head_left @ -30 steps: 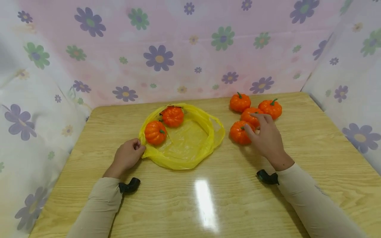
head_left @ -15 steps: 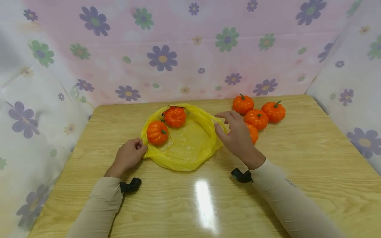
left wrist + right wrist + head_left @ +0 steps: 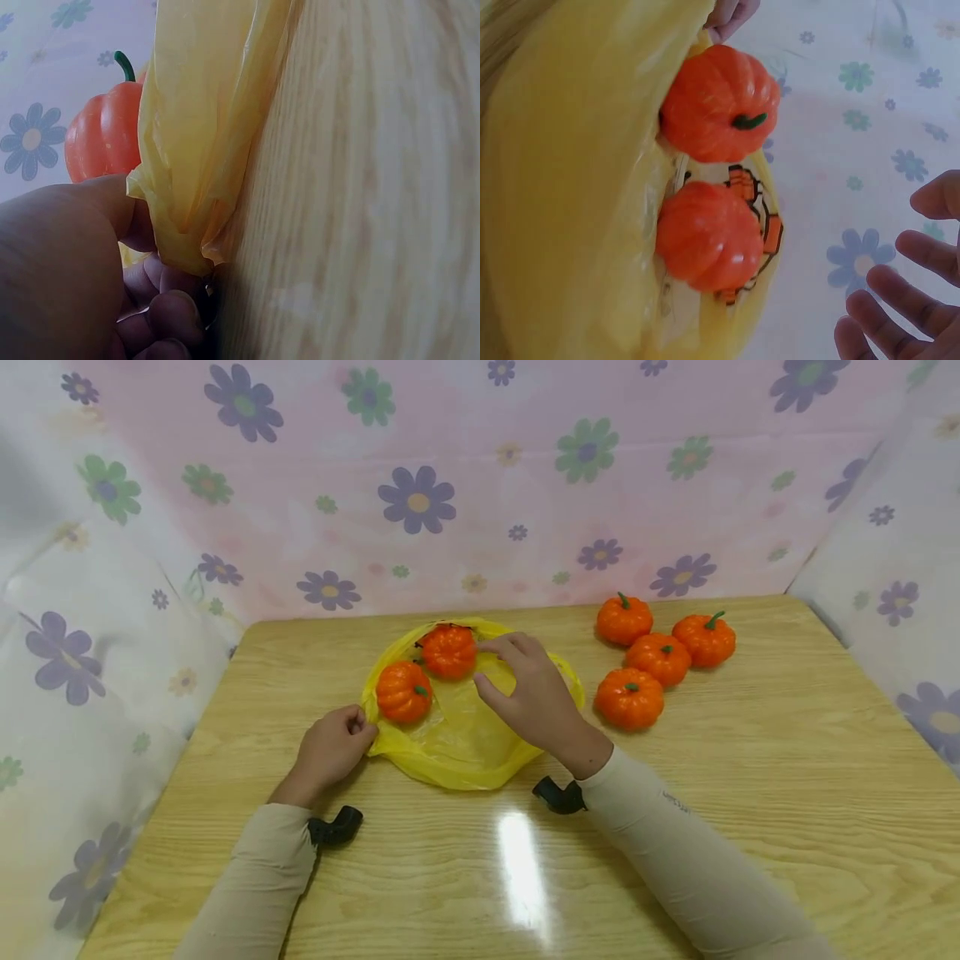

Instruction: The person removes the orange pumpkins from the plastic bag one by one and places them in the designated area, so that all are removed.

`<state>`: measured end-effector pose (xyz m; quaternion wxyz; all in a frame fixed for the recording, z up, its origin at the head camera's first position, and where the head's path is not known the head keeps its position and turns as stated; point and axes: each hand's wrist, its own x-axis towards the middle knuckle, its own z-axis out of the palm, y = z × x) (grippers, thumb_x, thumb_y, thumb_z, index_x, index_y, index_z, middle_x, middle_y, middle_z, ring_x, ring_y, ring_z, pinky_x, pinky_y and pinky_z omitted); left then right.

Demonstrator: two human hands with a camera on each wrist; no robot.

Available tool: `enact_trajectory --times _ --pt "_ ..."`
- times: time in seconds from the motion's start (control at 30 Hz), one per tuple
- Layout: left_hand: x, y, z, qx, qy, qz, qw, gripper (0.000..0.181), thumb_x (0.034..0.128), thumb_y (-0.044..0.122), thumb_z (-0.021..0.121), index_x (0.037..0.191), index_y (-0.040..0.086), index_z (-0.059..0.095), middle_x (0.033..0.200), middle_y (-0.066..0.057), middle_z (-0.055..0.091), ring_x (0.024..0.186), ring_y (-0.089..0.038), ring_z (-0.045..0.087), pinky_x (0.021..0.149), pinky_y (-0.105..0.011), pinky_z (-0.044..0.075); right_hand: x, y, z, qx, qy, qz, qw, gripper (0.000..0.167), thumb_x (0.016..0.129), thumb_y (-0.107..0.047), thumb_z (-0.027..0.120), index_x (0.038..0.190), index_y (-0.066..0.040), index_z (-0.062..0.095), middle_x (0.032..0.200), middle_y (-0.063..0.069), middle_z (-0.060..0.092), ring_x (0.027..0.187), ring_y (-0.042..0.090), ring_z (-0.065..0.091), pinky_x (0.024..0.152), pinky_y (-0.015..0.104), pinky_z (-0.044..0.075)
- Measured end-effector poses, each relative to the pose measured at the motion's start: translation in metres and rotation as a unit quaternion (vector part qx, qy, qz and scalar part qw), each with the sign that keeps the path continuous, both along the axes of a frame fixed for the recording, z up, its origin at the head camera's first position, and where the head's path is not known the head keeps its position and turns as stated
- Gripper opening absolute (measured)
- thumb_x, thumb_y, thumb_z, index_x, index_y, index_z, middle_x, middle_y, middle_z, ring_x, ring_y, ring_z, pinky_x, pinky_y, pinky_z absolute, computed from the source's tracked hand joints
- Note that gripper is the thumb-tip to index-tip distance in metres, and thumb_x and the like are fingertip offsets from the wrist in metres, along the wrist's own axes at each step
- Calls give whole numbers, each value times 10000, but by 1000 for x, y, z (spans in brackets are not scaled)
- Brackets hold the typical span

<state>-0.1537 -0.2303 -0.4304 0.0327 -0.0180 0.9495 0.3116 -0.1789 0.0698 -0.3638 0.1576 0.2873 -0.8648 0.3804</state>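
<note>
A yellow plastic bag (image 3: 450, 774) lies spread on the table, its mouth up. Inside it at the left sit two small orange pumpkins, a front one (image 3: 403, 692) and a back one (image 3: 449, 652). My left hand (image 3: 330, 749) pinches the bag's left rim, and the left wrist view shows the gathered plastic (image 3: 184, 232) between thumb and fingers. Over the bag's right half hovers my right hand (image 3: 534, 700), fingers spread and nothing in them. Its fingertips point toward the back pumpkin; the right wrist view shows a gap between the fingers (image 3: 911, 300) and that pumpkin (image 3: 711, 236).
Several more pumpkins stand clustered right of the bag, the nearest one (image 3: 630, 699) in front. The wooden table (image 3: 420, 877) ends at a flowered cloth backdrop (image 3: 465, 552) behind, with similar cloth at both sides.
My right hand has moved left from the pumpkin cluster to above the bag, carrying nothing. My left hand keeps its pinch on the rim. The pumpkins stay where they were.
</note>
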Motion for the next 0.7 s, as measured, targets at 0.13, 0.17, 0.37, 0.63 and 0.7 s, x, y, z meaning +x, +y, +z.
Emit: enact_trajectory --times 0.13,0.17,0.37,0.63,0.7 --pt "2 -3 0 8 -30 10 10000 152 894 238 552 786 131 553 643 4 468 582 -175 440 574 -289 339 -2 -16 0 -17 -124 138 9998 369 951 -245 647 1286 -92 625 1250 110 584 1134 275 548 928 438 504" --pt "2 -3 1 13 -38 15 10000 152 894 237 552 785 131 553 644 6 471 583 -174 442 574 -288 339 -2 -19 1 -36 -149 181 9997 370 950 -245 649 1287 -92 623 1254 112 582 1138 283 551 933 439 503" --pt "1 -3 4 125 -16 44 9999 150 889 228 552 776 130 551 648 1 478 585 -182 446 578 -290 341 -6 -38 0 -33 -261 408 9988 393 941 -242 667 1292 -74 610 1278 116 575 1171 285 551 991 428 494" --pt "-2 0 3 155 -35 12 9999 140 882 233 553 788 130 557 654 3 484 592 -183 446 579 -294 335 -15 -57 -6 -253 -1164 720 9903 509 934 -295 687 1388 -106 555 1400 57 526 1319 258 472 1104 468 400" --pt "-1 0 3 155 -43 -2 9999 144 885 237 553 789 130 556 650 1 485 587 -184 446 575 -294 334 -17 -61 -8 -227 -1360 781 9874 545 929 -299 695 1418 -121 531 1434 46 511 1350 244 453 1124 475 381"
